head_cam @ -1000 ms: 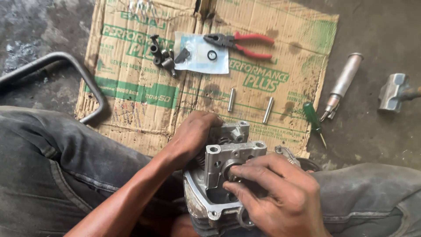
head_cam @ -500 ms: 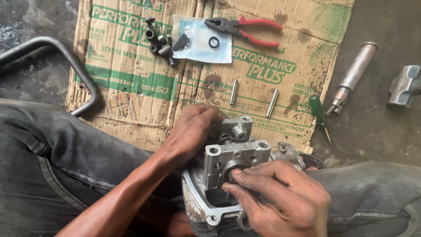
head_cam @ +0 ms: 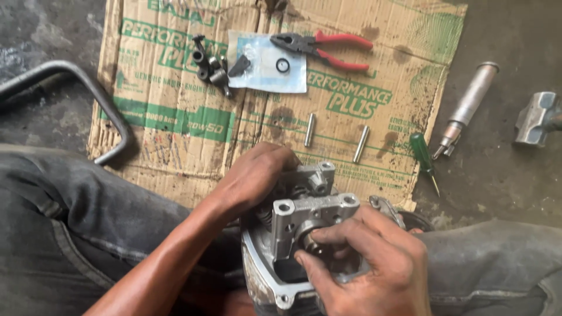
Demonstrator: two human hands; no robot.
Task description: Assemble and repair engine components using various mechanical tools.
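Engine part (head_cam: pixel 304 234), grey cast metal, sits in the person's lap between the knees, just off the near edge of the cardboard sheet (head_cam: pixel 175 134). Work looks partway, as a judgement: the part is seated and gripped, a round piece is at its bore, but loose bits on the cardboard are not fitted yet. These are two metal pins (head_cam: pixel 309 130) near the middle, a cluster of small dark metal parts (head_cam: pixel 209 65) toward the far edge, and a small black ring (head_cam: pixel 283 65) on a clear plastic bag (head_cam: pixel 266 70).

Left hand (head_cam: pixel 254 178) is cupped over the far left side of the engine part, fingers curled down behind it, bracing it; how tight, cannot tell. Right hand (head_cam: pixel 374 263) lies over the near right side, thumb and forefinger pinched on a small round metal piece (head_cam: pixel 310 243) at the bore, other fingers loosely bent.

Red-handled pliers (head_cam: pixel 325 48) lie at the far edge of the cardboard. Off its right edge on the floor: green-handled screwdriver (head_cam: pixel 422 152), a metal cylinder tool (head_cam: pixel 468 105), a hammer head (head_cam: pixel 535 120). Bent metal bar (head_cam: pixel 88 93) off the left edge.
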